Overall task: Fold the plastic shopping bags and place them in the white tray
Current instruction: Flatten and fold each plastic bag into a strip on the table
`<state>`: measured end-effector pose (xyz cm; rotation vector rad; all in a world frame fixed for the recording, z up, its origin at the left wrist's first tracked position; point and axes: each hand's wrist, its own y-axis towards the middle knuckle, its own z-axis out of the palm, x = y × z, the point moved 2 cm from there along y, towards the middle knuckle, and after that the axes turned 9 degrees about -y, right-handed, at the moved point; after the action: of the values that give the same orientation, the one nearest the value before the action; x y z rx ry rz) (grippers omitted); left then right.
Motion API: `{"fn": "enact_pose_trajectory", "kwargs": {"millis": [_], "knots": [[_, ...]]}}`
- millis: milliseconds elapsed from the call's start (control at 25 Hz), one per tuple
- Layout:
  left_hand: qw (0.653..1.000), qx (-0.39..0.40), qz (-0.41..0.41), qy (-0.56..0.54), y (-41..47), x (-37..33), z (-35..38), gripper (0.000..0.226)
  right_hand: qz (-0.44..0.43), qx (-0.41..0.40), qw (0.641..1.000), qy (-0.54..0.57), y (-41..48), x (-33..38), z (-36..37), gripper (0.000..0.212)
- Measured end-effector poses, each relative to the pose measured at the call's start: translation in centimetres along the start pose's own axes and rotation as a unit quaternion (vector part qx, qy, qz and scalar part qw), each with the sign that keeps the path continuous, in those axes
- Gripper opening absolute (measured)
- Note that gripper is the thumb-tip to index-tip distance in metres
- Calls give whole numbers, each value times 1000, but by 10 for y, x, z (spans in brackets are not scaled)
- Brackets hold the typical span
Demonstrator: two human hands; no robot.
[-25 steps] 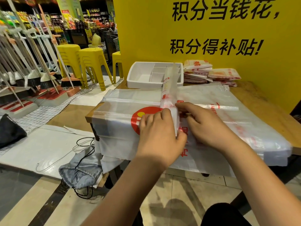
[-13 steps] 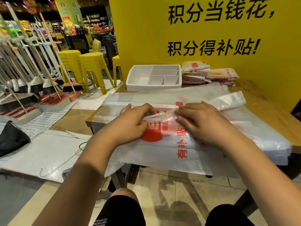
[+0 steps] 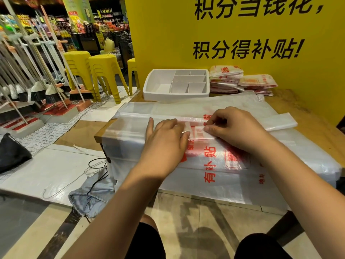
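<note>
In the middle of the frame a plastic shopping bag (image 3: 198, 132), clear with red print and already folded into a long narrow strip, lies across the top of a stack of flat bags (image 3: 214, 176) that covers most of the wooden table (image 3: 306, 116) and hangs over its near edge. The strip runs from the left edge of the stack to the right, where its loose end sticks out past the wrist of the right hand (image 3: 235, 128). The left hand (image 3: 164, 139) lies palm down on the bag, fingers nearly straight and together, thumb spread to the left, its fingertips pressing against a short doubled-over section of the strip. The right hand, just beside it, has its fingers curled, and thumb and fingertips pinch the other side of that same fold, so the two hands almost touch over the bag. Above them, at the far edge of the table, stands the white tray (image 3: 177, 96) with several divided compartments, none holding a bag. Just to its right, two low piles of folded bags (image 3: 226, 77) rest against the yellow wall (image 3: 168, 43) with large black characters. In the upper left of the frame are stacked yellow stools (image 3: 104, 71) and a row of brooms (image 3: 52, 90). On the floor at lower left lie a black bag (image 3: 11, 154), a grey drawstring bag (image 3: 93, 195) and a thin cable (image 3: 97, 161).
</note>
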<state>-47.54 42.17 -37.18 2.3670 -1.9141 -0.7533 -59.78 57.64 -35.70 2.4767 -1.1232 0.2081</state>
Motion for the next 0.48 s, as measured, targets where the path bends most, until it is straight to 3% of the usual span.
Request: {"fn": "enact_pose_trajectory", "kwargs": {"millis": [200, 480], "knots": [[999, 10, 32, -41, 3, 2, 3, 47, -5, 19, 1000, -16, 7, -2, 1, 15], [996, 82, 46, -4, -2, 4, 10, 57, 4, 21, 996, -83, 8, 0, 5, 17]]}}
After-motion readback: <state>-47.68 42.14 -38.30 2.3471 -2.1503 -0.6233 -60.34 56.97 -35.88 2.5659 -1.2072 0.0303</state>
